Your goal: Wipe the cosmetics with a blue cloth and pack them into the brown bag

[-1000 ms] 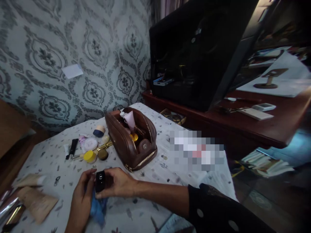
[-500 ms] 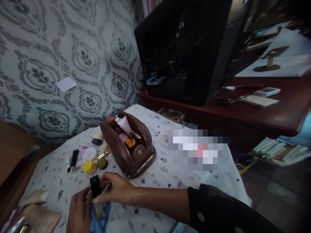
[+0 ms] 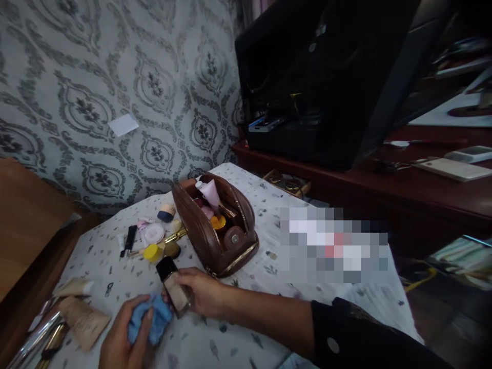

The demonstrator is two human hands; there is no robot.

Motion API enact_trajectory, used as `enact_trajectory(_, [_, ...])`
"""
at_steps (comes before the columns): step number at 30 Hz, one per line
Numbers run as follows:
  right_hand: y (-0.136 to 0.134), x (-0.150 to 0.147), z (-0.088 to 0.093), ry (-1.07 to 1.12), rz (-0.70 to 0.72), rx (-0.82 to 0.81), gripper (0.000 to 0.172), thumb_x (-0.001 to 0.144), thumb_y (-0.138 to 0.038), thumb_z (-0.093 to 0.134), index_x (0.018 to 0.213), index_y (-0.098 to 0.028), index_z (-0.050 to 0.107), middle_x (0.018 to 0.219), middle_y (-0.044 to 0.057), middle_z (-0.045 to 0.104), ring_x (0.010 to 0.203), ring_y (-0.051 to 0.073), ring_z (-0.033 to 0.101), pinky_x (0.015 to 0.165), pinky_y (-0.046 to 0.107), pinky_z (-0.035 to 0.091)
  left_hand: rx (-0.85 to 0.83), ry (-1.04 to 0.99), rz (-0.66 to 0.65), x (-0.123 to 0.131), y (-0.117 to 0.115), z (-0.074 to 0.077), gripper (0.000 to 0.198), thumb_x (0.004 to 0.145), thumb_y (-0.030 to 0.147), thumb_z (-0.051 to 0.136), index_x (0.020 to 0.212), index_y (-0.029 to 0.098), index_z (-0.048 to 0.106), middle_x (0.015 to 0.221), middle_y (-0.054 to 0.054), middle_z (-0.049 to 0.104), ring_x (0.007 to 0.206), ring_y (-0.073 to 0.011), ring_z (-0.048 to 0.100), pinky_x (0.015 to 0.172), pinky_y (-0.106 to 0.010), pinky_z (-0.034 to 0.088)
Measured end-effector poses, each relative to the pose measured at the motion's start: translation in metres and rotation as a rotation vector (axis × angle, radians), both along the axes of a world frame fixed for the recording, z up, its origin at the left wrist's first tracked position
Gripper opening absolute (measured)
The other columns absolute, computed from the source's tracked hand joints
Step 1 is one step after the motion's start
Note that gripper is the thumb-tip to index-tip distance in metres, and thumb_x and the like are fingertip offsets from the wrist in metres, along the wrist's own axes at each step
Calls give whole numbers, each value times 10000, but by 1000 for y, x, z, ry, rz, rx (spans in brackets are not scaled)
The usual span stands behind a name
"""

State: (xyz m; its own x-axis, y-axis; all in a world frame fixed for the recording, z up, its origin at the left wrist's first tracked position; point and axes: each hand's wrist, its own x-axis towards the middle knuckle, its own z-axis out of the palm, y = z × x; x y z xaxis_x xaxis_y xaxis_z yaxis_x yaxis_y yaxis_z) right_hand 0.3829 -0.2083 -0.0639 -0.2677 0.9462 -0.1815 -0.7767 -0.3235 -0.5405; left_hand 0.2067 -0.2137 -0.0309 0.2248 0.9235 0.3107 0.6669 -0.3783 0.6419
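My right hand (image 3: 200, 293) grips a foundation bottle (image 3: 173, 287) with a black cap and beige body, tilted so the cap points up and to the left. My left hand (image 3: 125, 335) is closed on a crumpled blue cloth (image 3: 154, 318), held right beside the bottle's lower end. Both hands hover over a white patterned tablecloth (image 3: 246, 287). Just behind them stands an open brown leather toiletry bag (image 3: 215, 228) filled with tubes and small jars.
Several cosmetics (image 3: 154, 238) lie left of the bag: a yellow-capped jar, a round compact, a black tube. Beige tubes (image 3: 82, 318) and metallic items lie at the lower left. A dark TV (image 3: 315, 77) stands on a wooden cabinet (image 3: 423, 189) to the right.
The right hand has tilted the bottle, so its beige body now shows. The left hand has bunched the blue cloth against the bottle's lower end. The view shifted slightly.
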Motion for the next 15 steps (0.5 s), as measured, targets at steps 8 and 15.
enact_trajectory(8, [-2, -1, -4, 20, -22, -32, 553, 470, -453, 933, 811, -138, 632, 650, -32, 624, 561, 104, 551, 560, 251, 391, -25, -160, -5, 40, 2, -5, 571, 881, 610, 508, 1278, 201, 476, 1232, -113, 599, 1128, -286, 593, 984, -447, 476])
enact_trajectory(15, [-2, 4, 1, 13, -95, -34, 551, 416, -443, 946, 747, -129, 636, 627, -42, 607, 542, 75, 510, 538, 225, 345, 12, -82, -139, 27, 6, -23, 430, 900, 506, 544, 1192, 192, 514, 1134, -109, 605, 1034, -261, 616, 921, -410, 514])
